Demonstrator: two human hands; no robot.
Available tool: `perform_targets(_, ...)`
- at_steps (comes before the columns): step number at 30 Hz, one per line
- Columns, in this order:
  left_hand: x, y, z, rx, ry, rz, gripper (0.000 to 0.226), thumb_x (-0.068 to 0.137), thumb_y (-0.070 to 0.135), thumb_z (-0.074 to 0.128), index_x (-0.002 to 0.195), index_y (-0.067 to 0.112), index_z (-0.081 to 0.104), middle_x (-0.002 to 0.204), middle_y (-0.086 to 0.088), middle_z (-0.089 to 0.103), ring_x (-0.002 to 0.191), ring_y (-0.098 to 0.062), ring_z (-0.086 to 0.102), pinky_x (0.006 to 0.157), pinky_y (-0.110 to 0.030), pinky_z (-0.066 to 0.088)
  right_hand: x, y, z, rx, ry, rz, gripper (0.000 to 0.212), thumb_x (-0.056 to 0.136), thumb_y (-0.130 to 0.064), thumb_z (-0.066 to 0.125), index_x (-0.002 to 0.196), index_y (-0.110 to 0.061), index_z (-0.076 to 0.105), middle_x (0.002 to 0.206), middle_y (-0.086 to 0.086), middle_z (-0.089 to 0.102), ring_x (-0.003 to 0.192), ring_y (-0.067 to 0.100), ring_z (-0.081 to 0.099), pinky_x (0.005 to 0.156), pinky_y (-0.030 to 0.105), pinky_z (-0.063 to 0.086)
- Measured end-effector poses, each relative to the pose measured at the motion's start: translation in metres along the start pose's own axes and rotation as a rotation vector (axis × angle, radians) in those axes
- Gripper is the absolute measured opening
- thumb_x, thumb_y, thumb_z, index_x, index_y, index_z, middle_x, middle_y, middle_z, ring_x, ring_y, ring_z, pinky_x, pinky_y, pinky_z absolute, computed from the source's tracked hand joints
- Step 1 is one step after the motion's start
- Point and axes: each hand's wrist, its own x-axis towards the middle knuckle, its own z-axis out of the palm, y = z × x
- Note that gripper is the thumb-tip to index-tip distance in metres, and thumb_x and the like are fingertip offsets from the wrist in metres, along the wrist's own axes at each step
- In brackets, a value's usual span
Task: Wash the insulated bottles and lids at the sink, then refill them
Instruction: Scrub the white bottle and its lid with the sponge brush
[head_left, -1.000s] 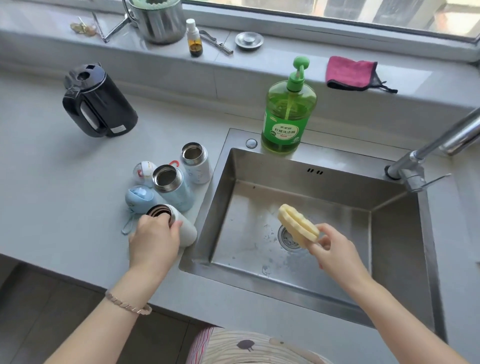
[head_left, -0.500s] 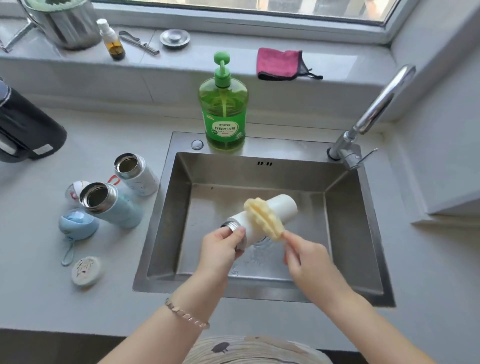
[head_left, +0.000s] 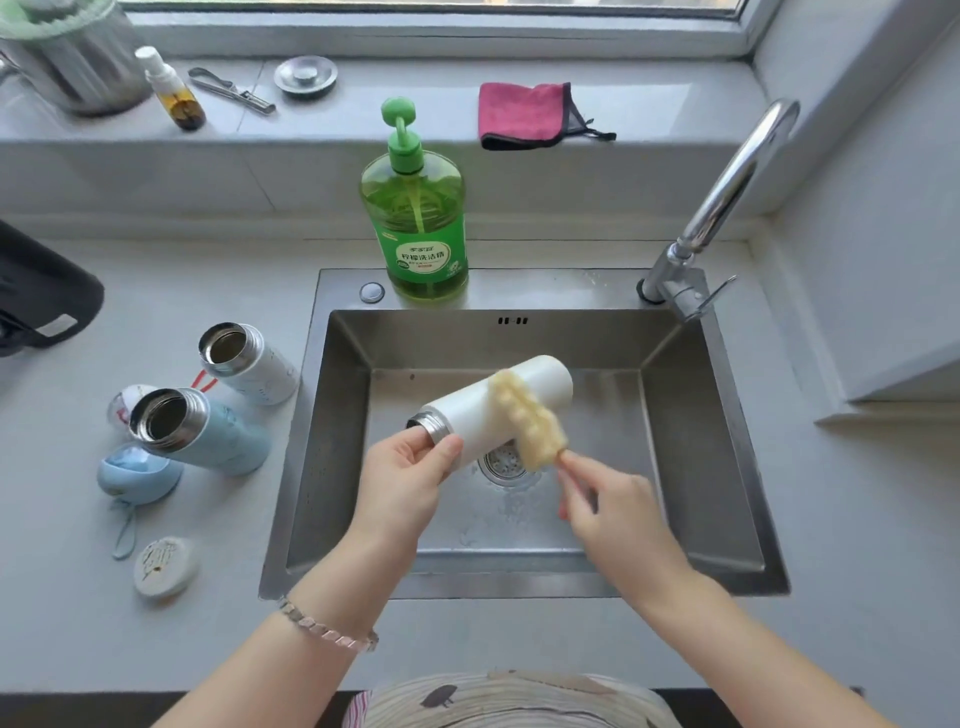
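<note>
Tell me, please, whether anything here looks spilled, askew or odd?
Nothing stands out. The white bottle is held over the sink by the left hand while the right hand rubs it with a sponge; nothing looks spilled.

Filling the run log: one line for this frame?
step: scrubbing | left hand: holds white bottle over sink | right hand: sponge on bottle | tap: off

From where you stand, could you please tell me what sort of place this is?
Most likely a home kitchen: a stainless steel sink set in a grey countertop, a green pump bottle of dish soap behind it, and a chrome tap under a window sill.
</note>
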Motion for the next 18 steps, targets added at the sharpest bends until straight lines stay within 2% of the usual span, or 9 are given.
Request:
perform_targets(2, 0.0, 0.001, -0.002, 0.004, 0.003, 0.001, 0.019, 0.089, 0.001, 0.056, 0.086, 0.014, 0.069, 0.08, -0.001, 0.069, 0.077, -0.009, 0.061, 0.085, -0.03, 0.051, -0.006, -0.012, 0.005, 0.019, -0.08, -0.059, 0.021, 0.091, -0.006, 0.053, 0.088, -0.018, 0.069, 0.056, 0.014, 0.053, 0.055, 0.023, 0.042, 0.052, 0.017, 0.03)
perform_targets(4, -0.002, 0.0, -0.005, 0.006, 0.004, 0.023, 0.019, 0.089, 0.0, 0.056, 0.091, 0.012, 0.07, 0.081, 0.003, 0.07, 0.079, -0.008, 0.062, 0.086, -0.03, 0.05, 0.015, 0.004, -0.006, 0.042, 0.028, 0.111, 0.021, 0.091, -0.009, 0.051, 0.095, -0.017, 0.07, 0.054, 0.007, 0.053, 0.049, 0.012, 0.043, 0.053, 0.014, 0.032)
perform_targets(6, -0.004, 0.001, -0.006, 0.026, 0.001, 0.07, 0.024, 0.088, -0.001, 0.056, 0.088, 0.02, 0.069, 0.078, 0.013, 0.072, 0.081, -0.003, 0.064, 0.086, -0.025, 0.05, 0.025, 0.008, -0.01, 0.068, 0.084, 0.213, 0.022, 0.092, -0.012, 0.05, 0.1, -0.014, 0.07, 0.054, 0.009, 0.054, 0.045, 0.007, 0.042, 0.055, 0.021, 0.035)
perform_targets(8, -0.006, 0.001, -0.007, 0.035, -0.001, 0.085, 0.027, 0.088, 0.0, 0.057, 0.085, 0.024, 0.069, 0.078, 0.014, 0.072, 0.082, -0.004, 0.064, 0.088, -0.026, 0.049, 0.011, -0.008, 0.002, 0.093, -0.012, 0.077, 0.019, 0.092, -0.013, 0.052, 0.097, -0.017, 0.07, 0.058, 0.016, 0.053, 0.05, 0.017, 0.039, 0.054, 0.028, 0.033)
perform_targets(9, -0.006, 0.002, -0.007, 0.03, -0.006, 0.087, 0.027, 0.088, 0.0, 0.057, 0.085, 0.024, 0.069, 0.078, 0.013, 0.072, 0.083, -0.005, 0.065, 0.088, -0.026, 0.049, 0.001, -0.021, 0.006, 0.096, -0.077, 0.007, 0.019, 0.091, -0.013, 0.053, 0.094, -0.022, 0.069, 0.057, 0.014, 0.052, 0.052, 0.021, 0.038, 0.054, 0.029, 0.033)
perform_targets(10, -0.007, 0.002, -0.008, 0.029, -0.013, 0.095, 0.027, 0.089, 0.001, 0.056, 0.085, 0.024, 0.069, 0.079, 0.013, 0.072, 0.083, -0.005, 0.065, 0.087, -0.025, 0.049, -0.002, -0.025, 0.005, 0.1, -0.1, -0.016, 0.019, 0.091, -0.013, 0.054, 0.093, -0.024, 0.069, 0.054, 0.01, 0.051, 0.051, 0.019, 0.038, 0.053, 0.027, 0.034)
perform_targets(12, -0.008, 0.002, -0.01, 0.051, -0.028, 0.133, 0.027, 0.088, -0.001, 0.056, 0.087, 0.023, 0.069, 0.077, 0.016, 0.071, 0.081, 0.001, 0.064, 0.081, -0.016, 0.049, 0.019, -0.011, -0.009, 0.106, 0.007, 0.124, 0.021, 0.091, -0.013, 0.053, 0.1, -0.021, 0.07, 0.049, -0.006, 0.049, 0.045, 0.007, 0.041, 0.052, 0.017, 0.034)
perform_targets(14, -0.011, 0.002, -0.008, 0.084, -0.035, 0.169, 0.025, 0.088, -0.003, 0.056, 0.091, 0.018, 0.068, 0.074, 0.021, 0.07, 0.076, 0.009, 0.063, 0.073, -0.008, 0.046, 0.034, -0.005, -0.016, 0.075, 0.073, 0.221, 0.024, 0.093, -0.015, 0.05, 0.106, -0.016, 0.069, 0.051, -0.013, 0.048, 0.05, 0.004, 0.046, 0.054, 0.018, 0.035)
perform_targets(18, -0.012, 0.002, -0.007, 0.099, -0.027, 0.148, 0.027, 0.089, -0.001, 0.056, 0.085, 0.023, 0.067, 0.074, 0.018, 0.07, 0.074, 0.006, 0.063, 0.072, -0.009, 0.047, 0.012, -0.028, 0.003, 0.01, -0.106, -0.018, 0.019, 0.092, -0.018, 0.052, 0.097, -0.022, 0.069, 0.043, -0.01, 0.043, 0.049, 0.009, 0.037, 0.05, 0.02, 0.027)
